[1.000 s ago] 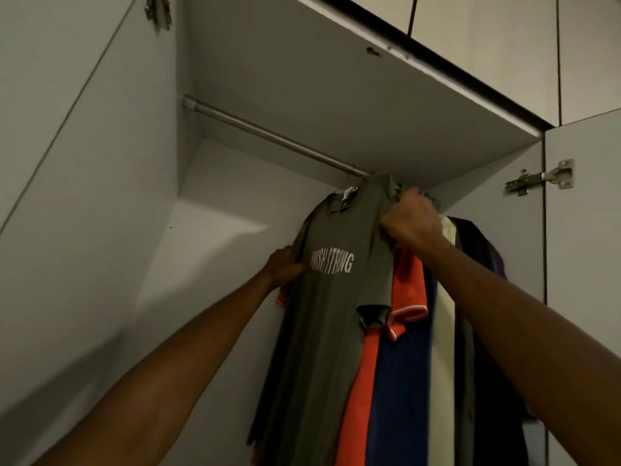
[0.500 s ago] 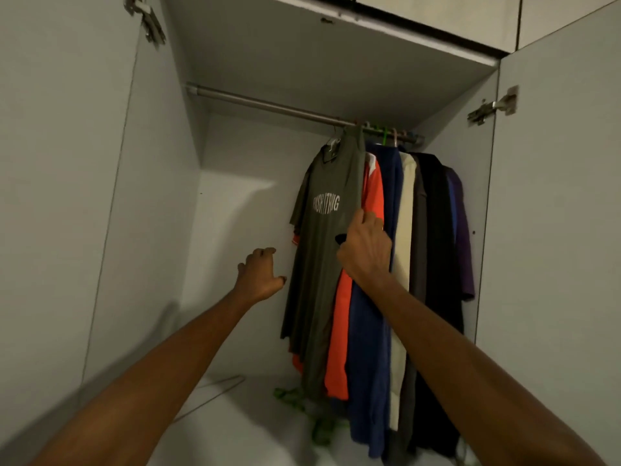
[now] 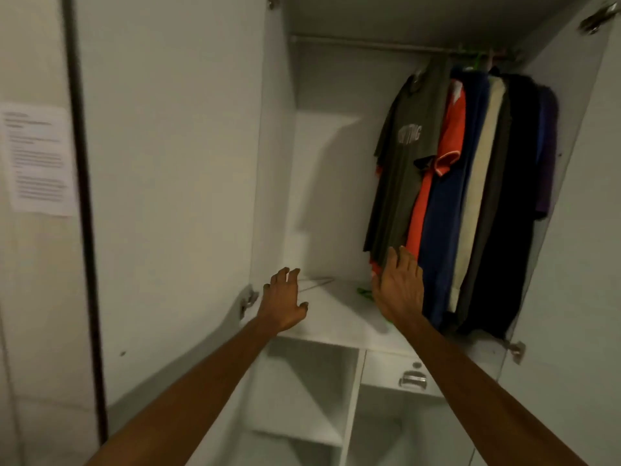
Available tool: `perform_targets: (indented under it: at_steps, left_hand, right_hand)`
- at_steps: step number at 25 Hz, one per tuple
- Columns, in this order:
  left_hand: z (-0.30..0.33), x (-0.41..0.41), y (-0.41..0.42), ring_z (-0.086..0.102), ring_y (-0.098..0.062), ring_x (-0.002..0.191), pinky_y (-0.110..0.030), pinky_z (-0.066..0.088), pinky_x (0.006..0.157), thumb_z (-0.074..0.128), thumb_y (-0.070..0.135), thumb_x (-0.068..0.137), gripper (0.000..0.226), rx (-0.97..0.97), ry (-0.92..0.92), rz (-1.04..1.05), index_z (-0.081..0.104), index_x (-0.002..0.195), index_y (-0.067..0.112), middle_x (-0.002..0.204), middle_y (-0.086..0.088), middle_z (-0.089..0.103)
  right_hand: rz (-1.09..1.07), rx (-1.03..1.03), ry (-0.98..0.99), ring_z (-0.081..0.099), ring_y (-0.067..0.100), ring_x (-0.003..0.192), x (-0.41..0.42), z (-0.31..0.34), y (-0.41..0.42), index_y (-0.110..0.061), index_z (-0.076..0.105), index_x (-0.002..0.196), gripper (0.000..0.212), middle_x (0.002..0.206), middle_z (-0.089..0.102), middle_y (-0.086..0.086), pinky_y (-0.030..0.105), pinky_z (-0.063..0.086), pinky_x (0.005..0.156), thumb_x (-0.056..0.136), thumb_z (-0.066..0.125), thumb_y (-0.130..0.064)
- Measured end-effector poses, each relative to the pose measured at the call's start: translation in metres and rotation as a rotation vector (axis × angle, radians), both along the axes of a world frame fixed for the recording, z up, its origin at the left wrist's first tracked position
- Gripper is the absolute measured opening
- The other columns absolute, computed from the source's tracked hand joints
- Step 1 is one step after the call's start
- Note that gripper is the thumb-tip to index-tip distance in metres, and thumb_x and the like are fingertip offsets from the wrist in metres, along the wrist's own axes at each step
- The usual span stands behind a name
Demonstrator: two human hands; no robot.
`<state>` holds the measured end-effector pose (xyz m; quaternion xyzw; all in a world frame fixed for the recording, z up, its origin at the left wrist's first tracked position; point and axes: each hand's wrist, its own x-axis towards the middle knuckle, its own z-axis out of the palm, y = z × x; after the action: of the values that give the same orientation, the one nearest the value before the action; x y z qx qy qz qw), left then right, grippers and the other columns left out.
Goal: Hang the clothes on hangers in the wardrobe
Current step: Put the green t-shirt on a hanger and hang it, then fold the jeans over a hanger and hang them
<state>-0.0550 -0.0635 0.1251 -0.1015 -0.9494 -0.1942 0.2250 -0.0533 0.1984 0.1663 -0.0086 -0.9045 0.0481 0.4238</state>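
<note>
Olive T-shirt vertical on rail, print facing left

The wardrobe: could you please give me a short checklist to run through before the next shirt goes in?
1. Olive shirt hangs from the rail: ok.
2. Left hand holds nothing: ok.
3. Right hand holds nothing, fingers straight by the shirt's hem: ok.
4. Free room on the rail left of the clothes: ok.
5. Spare hanger at hand: a thin wire hanger and a green hanger lie on the wardrobe floor: ok.
6. Next garment within reach: cannot tell, none in view.
</note>
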Motion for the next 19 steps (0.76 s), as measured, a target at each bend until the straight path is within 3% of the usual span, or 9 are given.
perform_targets:
  at_steps: [3, 14, 19]
  left_hand:
    - [-0.041, 0.056, -0.036, 0.019, -0.037, 0.153, -0.053, 0.02, 0.123, 0.071, 0.036, 0.087, 0.09, -0.012, -0.072, 0.06, 0.022, 0.159, 0.015, 0.165, -0.014, 0.02]
    - [-0.143, 0.243, -0.131, 0.021, -0.035, 0.152, -0.051, 0.025, 0.123, 0.071, 0.029, 0.085, 0.09, 0.013, -0.127, 0.332, 0.022, 0.159, 0.012, 0.164, -0.017, 0.023]
    - [-0.185, 0.345, -0.166, 0.022, -0.033, 0.15, -0.052, 0.029, 0.12, 0.072, 0.026, 0.08, 0.094, 0.063, -0.206, 0.539, 0.022, 0.159, 0.015, 0.164, -0.015, 0.023]
  right_hand:
    - [0.098, -0.002, -0.086, 0.046, 0.046, 0.13, 0.032, -0.043, -0.034, 0.004, 0.041, 0.147, 0.069, 0.146, 0.045, 0.031, 0.055, 0.041, 0.109, 0.094, 0.066, -0.031]
    - [0.545, 0.023, -0.387, 0.035, 0.043, 0.144, 0.137, -0.175, -0.181, -0.001, 0.038, 0.151, 0.068, 0.157, 0.036, 0.027, 0.053, 0.032, 0.119, 0.102, 0.052, -0.044]
    - [0.765, 0.118, -0.384, 0.037, 0.042, 0.142, 0.192, -0.212, -0.239, -0.003, 0.041, 0.148, 0.064, 0.157, 0.035, 0.025, 0.053, 0.037, 0.114, 0.1, 0.054, -0.041]
